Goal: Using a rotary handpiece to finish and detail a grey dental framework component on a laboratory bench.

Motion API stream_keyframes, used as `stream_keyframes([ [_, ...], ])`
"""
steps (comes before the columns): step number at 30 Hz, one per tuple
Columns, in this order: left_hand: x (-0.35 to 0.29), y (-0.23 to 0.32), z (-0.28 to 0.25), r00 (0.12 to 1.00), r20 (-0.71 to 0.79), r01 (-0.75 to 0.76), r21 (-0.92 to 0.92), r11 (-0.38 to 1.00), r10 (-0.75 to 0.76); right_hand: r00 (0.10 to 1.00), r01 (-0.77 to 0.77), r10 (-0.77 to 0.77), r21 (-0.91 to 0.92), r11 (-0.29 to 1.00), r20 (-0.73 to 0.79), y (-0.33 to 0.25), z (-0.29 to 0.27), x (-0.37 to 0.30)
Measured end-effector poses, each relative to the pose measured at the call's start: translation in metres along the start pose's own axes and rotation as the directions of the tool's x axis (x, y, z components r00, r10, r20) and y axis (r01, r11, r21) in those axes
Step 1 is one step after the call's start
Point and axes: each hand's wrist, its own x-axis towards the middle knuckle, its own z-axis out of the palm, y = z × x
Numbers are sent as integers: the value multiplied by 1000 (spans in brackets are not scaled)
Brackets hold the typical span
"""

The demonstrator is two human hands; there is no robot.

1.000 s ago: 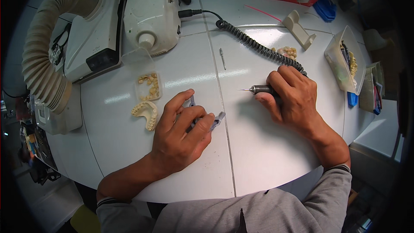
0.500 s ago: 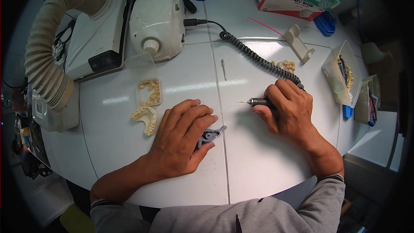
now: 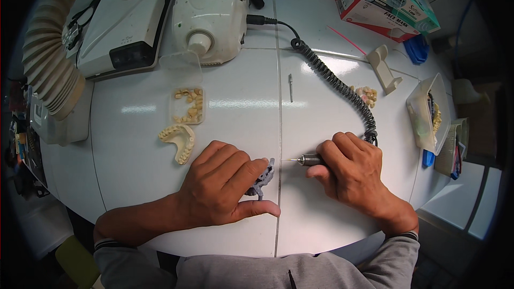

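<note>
My left hand (image 3: 217, 187) curls over a small grey dental framework (image 3: 262, 182), its fingers covering the left part. The thumb stretches out below it, away from the fingers. My right hand (image 3: 353, 168) is closed round a dark rotary handpiece (image 3: 311, 160) with a thin bur (image 3: 290, 159) pointing left. A short gap separates the bur's tip from the framework. A cream dental arch model (image 3: 184, 142) lies beyond my left hand. Behind that sits an open clear box (image 3: 203, 112) holding several tooth-coloured pieces (image 3: 194, 101).
A coiled black cord (image 3: 337, 80) runs from the white control unit (image 3: 209, 18) towards my right hand. A loose bur (image 3: 290, 88), a cream handpiece rest (image 3: 383, 69) and loose teeth (image 3: 367, 96) lie beyond. A ribbed hose (image 3: 51, 69) stands left; a plastic tub (image 3: 417, 112) is right.
My right hand has brought the handpiece nearer to me and closer to the framework. The framework has turned in my left hand, and the left thumb has moved away from it. The view has shifted.
</note>
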Motion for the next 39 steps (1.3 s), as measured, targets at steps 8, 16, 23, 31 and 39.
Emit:
stream_keyframes([
  [8, -1, 1, 7, 1000, 4, 2, -6, 1000, -2, 996, -38, 35, 31, 999, 83, -6, -8, -2],
  [16, -4, 1, 8, 999, -35, -28, 15, 999, 29, 993, 17, -20, 27, 999, 113, -12, -7, -2],
  [23, -3, 1, 11, 999, -14, -50, 61, 997, 51, 994, 40, -40, -1, 999, 106, -13, -6, -2],
  [31, -4, 1, 13, 998, -22, -51, 43, 998, 52, 992, 27, -25, -11, 1000, 123, -15, -5, -2],
  [39, -3, 0, 13, 998, -14, -67, 26, 997, 67, 993, 35, -34, -14, 999, 112, -14, -4, -3],
])
